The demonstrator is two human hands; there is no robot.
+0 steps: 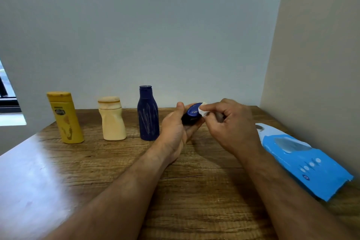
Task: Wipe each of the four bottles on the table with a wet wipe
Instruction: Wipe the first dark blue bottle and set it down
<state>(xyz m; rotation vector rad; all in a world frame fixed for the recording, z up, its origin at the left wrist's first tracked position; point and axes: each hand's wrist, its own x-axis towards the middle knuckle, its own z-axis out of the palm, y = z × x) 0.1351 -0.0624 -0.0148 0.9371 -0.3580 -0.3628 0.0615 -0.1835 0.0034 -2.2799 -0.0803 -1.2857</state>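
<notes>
Three bottles stand in a row at the back of the wooden table (97, 161): a yellow bottle (65, 118) on the left, a cream bottle (113, 120) in the middle, and a dark blue bottle (148, 114) with smeared streaks. My left hand (175, 128) holds a fourth, small blue bottle (192, 113) tilted with its blue end toward me. My right hand (229, 124) pinches a small white wet wipe (203, 111) against that end. Most of the small bottle's body is hidden in my left palm.
A blue pack of wet wipes (305, 160) lies on the table at the right, close to the beige side wall (321, 64). A grey wall stands behind the bottles. A window edge (7, 103) shows at far left.
</notes>
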